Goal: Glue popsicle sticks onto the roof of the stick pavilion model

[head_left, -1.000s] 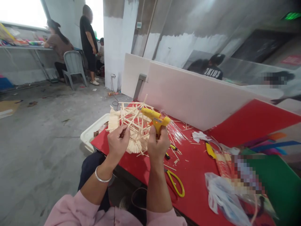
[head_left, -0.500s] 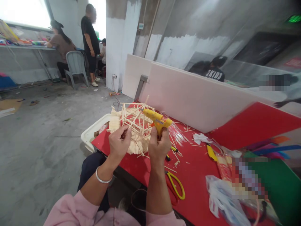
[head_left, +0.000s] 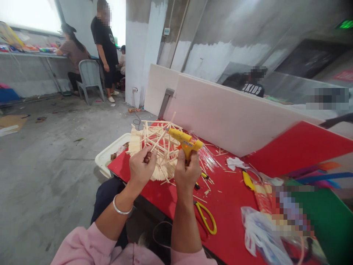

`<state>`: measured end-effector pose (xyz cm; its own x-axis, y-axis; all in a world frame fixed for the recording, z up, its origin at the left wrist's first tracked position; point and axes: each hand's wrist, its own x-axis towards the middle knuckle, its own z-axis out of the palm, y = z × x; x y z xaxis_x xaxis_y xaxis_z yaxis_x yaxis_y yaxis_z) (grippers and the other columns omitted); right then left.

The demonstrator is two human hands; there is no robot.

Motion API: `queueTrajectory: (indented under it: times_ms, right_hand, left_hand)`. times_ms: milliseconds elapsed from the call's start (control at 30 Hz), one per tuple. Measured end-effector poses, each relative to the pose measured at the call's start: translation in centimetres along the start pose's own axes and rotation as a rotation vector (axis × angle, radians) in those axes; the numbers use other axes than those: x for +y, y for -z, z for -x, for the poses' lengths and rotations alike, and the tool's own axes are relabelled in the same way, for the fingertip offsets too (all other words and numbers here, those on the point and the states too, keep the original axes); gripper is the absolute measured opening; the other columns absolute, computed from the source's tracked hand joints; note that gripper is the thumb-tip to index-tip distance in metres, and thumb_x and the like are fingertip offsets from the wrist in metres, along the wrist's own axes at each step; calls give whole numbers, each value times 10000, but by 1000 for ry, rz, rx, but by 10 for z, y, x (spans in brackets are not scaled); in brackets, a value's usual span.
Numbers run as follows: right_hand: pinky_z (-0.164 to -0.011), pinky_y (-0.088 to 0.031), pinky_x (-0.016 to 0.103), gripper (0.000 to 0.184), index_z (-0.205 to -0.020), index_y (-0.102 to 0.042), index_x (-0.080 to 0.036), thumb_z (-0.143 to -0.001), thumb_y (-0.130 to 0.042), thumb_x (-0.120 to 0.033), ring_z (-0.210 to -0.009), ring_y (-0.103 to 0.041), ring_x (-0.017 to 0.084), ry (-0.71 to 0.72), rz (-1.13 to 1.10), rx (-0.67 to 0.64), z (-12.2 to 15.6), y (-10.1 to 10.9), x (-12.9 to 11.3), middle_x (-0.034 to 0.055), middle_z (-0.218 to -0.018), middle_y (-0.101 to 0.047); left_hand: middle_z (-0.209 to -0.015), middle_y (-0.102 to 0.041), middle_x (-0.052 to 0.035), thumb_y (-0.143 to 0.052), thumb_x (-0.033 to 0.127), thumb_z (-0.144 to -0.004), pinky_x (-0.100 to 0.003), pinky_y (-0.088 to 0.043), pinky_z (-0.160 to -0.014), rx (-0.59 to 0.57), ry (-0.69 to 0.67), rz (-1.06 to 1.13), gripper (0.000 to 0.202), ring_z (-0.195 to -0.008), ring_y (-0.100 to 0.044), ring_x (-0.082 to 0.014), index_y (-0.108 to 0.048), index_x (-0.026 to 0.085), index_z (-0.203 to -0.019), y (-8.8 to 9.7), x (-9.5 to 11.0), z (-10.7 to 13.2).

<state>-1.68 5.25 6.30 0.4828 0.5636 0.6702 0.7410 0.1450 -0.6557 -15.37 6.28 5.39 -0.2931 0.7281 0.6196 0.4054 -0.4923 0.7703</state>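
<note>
Pale wooden structure (head_left: 160, 166): likely light, stiff, fragile at joints; hold its dense edge. Your left hand (head_left: 142, 165) pinches a thin stick (head_left: 158, 140); right hand (head_left: 188, 172) grips the glue gun (head_left: 184, 140).

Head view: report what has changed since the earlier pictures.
The standing person in black has turned toward the camera, showing a shirt print. Nothing visibly taken or let go: the right hand still holds the glue gun at the stick structure, the left hand stays close by.
</note>
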Motion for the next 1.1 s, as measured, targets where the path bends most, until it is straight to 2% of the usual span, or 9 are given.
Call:
queueTrajectory:
  times_ms: [200, 367, 533, 633, 733, 833, 933, 1000, 1100]
  right_hand:
    - [-630, -432, 292, 420, -1071, -652, -137, -893, -537, -499, -668, -603, 182, -16, -37, -1, 2, 3, 0, 76, -806, -673]
    - [-647, -463, 291, 359, -1022, -626, -161, -891, -554, -488, -675, -625, 177, -114, -189, 11, 6, 14, 2, 44, -772, -664]
    - [-662, -488, 285, 349, -959, -596, -177, -907, -522, -513, -681, -632, 155, -236, -275, 7, 10, 47, 11, 20, -762, -666]
    - [-633, -480, 276, 345, -890, -587, -177, -899, -532, -518, -642, -611, 142, -237, -202, 80, 12, 74, 22, 11, -732, -652]
    - [-589, -468, 268, 341, -898, -571, -185, -879, -556, -525, -604, -593, 137, -277, -133, 141, 16, 97, 36, -4, -703, -632]
    - [-561, -462, 256, 340, -884, -551, -194, -868, -564, -534, -575, -583, 127, -329, -129, 179, 22, 113, 55, -20, -684, -607]
    - [-575, -474, 264, 365, -893, -551, -199, -856, -563, -562, -576, -592, 129, -387, -105, 194, 28, 124, 75, -22, -695, -610]
    - [-591, -477, 273, 379, -897, -553, -201, -846, -563, -576, -587, -596, 135, -434, -80, 161, 31, 132, 90, -19, -705, -618]
    - [-611, -472, 283, 367, -877, -544, -205, -859, -523, -571, -615, -601, 149, -512, -70, 94, 34, 145, 116, -5, -721, -635]
  left_hand:
    - [-619, -670, 8, -636, 278, -807, -186, -453, -501, 8, 15, 11, 216, -474, -537, -82, -742, 162, -955, 0, 0, 2]
    - [-723, -713, -29, -622, 325, -859, -206, -479, -549, 48, 28, 85, 229, -557, -589, -102, -723, 158, -976, 6, -5, 4]
    - [-771, -703, -34, -569, 331, -906, -225, -494, -575, 152, 15, 119, 222, -592, -604, -111, -703, 164, -963, 20, -4, 17]
    - [-760, -692, -24, -563, 280, -911, -231, -505, -605, 104, -70, 145, 174, -600, -614, -110, -691, 172, -957, 24, 9, 36]
    - [-712, -681, -18, -572, 243, -900, -235, -505, -627, -113, -162, 118, 136, -599, -610, -114, -692, 181, -910, 16, 22, 62]
    - [-788, -707, -52, -523, 233, -914, -253, -516, -708, -527, -188, -16, 185, -715, -653, -144, -698, 190, -872, -3, 23, 88]
    - [-945, -706, -99, -478, 207, -923, -280, -524, -759, -904, -85, -363, 220, -867, -676, -194, -696, 180, -934, -26, 14, 106]
    - [-1054, -683, -136, -449, 177, -930, -294, -524, -780, -1022, -31, -578, 254, -933, -673, -217, -677, 150, -1039, -40, 8, 108]
    - [-1147, -647, -183, -378, 105, -941, -322, -522, -808, -1055, -5, -762, 344, -971, -669, -236, -601, 107, -1203, -57, 2, 101]
